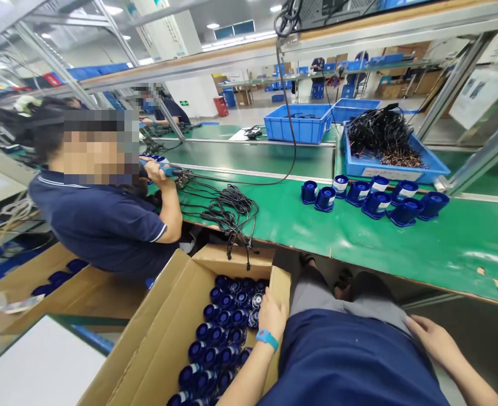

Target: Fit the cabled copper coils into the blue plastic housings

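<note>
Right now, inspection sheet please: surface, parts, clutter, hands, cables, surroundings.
Surface: green bench top, torn patches near the front edge at right.
Parts: nine blue parts on the bench; more fill rows in a cardboard box.
Clutter: white sheet, blue bin toward the back.
Hands: left hand in the box, grip unclear; right hand on grey trousers.
Cables: black cable bundle overhangs the front edge; cable pile in a blue tray.
Surroundings: co-worker at left.

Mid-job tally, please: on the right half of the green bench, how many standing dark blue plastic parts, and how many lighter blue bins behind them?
Dark blue plastic parts: 9
Lighter blue bins: 3
Total: 12
</note>
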A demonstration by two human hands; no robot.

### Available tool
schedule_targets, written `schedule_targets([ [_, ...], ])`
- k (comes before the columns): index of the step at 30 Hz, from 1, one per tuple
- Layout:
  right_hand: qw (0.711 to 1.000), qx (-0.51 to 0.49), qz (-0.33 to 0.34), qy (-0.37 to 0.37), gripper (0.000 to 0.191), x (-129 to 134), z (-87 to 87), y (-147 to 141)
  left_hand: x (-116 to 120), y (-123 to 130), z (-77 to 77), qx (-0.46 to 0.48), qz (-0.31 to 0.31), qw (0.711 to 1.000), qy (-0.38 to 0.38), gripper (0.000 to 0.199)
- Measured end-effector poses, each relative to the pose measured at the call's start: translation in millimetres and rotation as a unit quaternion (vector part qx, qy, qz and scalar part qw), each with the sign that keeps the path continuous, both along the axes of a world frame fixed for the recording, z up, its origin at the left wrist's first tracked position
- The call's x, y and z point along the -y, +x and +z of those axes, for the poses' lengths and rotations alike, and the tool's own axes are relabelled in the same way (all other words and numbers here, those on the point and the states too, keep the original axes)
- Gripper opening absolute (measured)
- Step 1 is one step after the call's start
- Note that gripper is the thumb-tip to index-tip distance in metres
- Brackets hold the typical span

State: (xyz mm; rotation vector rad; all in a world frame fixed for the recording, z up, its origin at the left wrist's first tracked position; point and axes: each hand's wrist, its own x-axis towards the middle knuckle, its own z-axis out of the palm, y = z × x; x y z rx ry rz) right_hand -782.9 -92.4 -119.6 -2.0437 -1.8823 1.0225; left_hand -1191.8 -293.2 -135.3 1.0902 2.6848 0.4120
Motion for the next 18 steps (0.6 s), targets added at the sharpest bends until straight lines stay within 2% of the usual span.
schedule_targets([
  [2, 0.999, -0.037, 0.005, 0.011, 0.061, -5.4, 26.6, -10.5, 2.1, 0.9, -2.0, -0.010, -0.004, 1.000, 0.002, 0.068],
  [6, 0.991, -0.059, -0.003, 0.118, 0.066, -26.6, 89.0, -43.5, 0.5, 5.0, -3.9, -0.039, 0.002, 0.999, -0.011, 0.067],
  [9, 0.985, -0.059, 0.008, 0.164, 0.064, -55.6, 115.9, -75.6, -1.2, 7.5, -5.5, -0.055, 0.008, 0.998, -0.030, 0.066],
  [12, 0.989, -0.019, 0.040, 0.140, 0.057, -84.5, 114.8, -106.1, 0.2, 10.1, -9.7, -0.060, 0.012, 0.997, -0.042, 0.066],
  [16, 0.983, 0.078, 0.078, 0.150, 0.052, -98.2, 91.2, -124.1, -0.6, 11.8, -7.9, -0.041, 0.028, 0.997, -0.062, 0.068],
  [18, 0.981, 0.048, 0.072, 0.174, 0.049, -97.0, 77.5, -121.1, -4.0, 9.8, 1.5, -0.013, 0.034, 0.997, -0.070, 0.074],
])
